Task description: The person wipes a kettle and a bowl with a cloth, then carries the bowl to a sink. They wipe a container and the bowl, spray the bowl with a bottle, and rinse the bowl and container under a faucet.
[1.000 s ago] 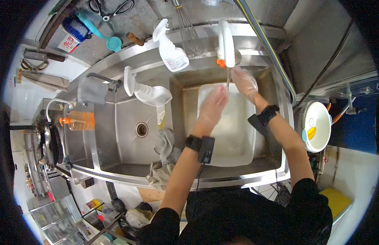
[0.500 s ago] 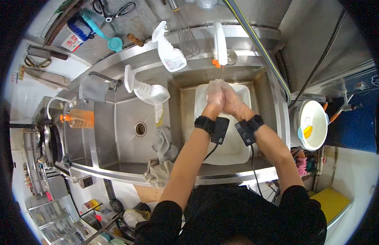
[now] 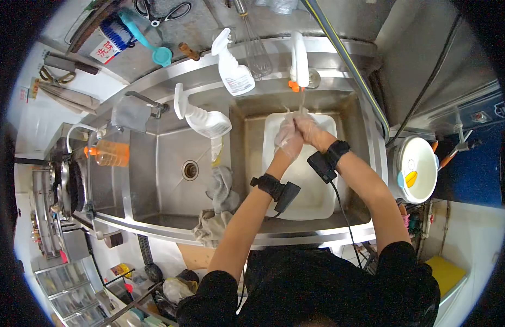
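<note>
— Where are your hands?

— Over the white tub (image 3: 312, 191), whose long axis runs from me toward the tap (image 3: 299, 59). My left hand (image 3: 288, 139) wraps around my right hand (image 3: 308, 129) — fingers curled, gripping only each other.

— Any change?

— Half a second ago the palms pressed flat together; my left wrist sits lower now.

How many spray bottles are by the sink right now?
2. One spray bottle stands on the back ledge left of the faucet. The other lies tilted on the divider between the two basins. More could be hidden outside the view.
</note>
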{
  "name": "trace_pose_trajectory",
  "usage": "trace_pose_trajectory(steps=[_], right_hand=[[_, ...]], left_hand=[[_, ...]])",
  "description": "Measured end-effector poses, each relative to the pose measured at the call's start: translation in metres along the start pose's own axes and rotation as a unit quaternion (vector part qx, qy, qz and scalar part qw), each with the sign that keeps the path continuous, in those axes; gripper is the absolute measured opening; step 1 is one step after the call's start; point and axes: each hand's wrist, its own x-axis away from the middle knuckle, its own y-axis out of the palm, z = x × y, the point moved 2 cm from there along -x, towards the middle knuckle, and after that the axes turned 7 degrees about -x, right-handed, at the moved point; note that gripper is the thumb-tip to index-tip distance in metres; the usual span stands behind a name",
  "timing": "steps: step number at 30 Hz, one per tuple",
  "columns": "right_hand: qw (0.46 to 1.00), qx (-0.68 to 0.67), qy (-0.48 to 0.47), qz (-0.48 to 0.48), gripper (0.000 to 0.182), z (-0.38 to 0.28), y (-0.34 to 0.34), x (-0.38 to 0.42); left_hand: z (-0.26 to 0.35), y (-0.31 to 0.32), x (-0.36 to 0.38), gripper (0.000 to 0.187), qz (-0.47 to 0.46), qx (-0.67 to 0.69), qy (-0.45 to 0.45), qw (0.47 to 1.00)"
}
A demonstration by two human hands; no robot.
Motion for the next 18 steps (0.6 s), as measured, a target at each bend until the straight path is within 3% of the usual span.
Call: trace_pose_trajectory(steps=[2,3,4,5,6,7,8,10,11,12,13,17,18], right_hand=[[0.999,-0.04,0.018,-0.012,0.012,-0.017,0.007,0.026],[0.973,0.189,-0.12,-0.057,0.011,-0.028,0.007,0.038],[0.875,0.403,-0.25,-0.098,0.011,-0.034,0.011,0.045],[0.875,0.403,-0.251,-0.098,0.011,-0.023,0.007,0.026],[0.951,0.274,-0.137,-0.04,0.012,-0.009,0.004,0.001],[0.991,0.135,-0.018,0.019,0.013,0.002,0.0,-0.015],[0.99,0.135,-0.018,0.018,0.013,-0.01,0.006,0.001],[0.922,0.367,-0.112,-0.055,0.016,-0.051,0.026,0.052],[0.922,0.368,-0.112,-0.055,0.016,-0.048,0.022,0.045],[0.821,0.526,-0.217,-0.046,0.016,-0.047,0.018,0.037],[0.682,0.66,-0.312,-0.035,0.016,-0.046,0.017,0.034],[0.743,0.611,-0.251,-0.11,0.016,-0.058,0.017,0.074],[0.938,0.308,-0.138,-0.084,0.019,-0.051,0.011,0.074]], left_hand=[[0.005,-0.012,0.004,0.018,0.01,0.011,-0.013,1.0],[0.007,-0.017,0.005,0.018,0.018,0.061,0.004,0.998],[0.008,-0.022,0.006,0.017,0.027,0.11,0.021,0.993],[0.009,-0.025,0.006,0.017,0.027,0.11,0.022,0.993],[0.008,-0.027,0.006,0.017,0.002,0.112,0.0,0.994],[0.008,-0.029,0.007,0.017,-0.024,0.115,-0.022,0.993],[0.01,-0.033,0.008,0.017,-0.023,0.115,-0.022,0.993],[0.014,-0.039,0.01,0.019,-0.031,0.122,0.0,0.992],[0.01,-0.036,0.01,0.019,-0.03,0.123,0.0,0.992],[0.006,-0.034,0.008,0.021,0.0,0.079,0.03,0.996],[0.004,-0.032,0.008,0.024,0.03,0.035,0.06,0.997],[0.022,-0.039,0.007,0.025,0.046,-0.022,0.037,0.998],[0.027,-0.035,0.005,0.025,0.034,-0.032,0.035,0.998]])
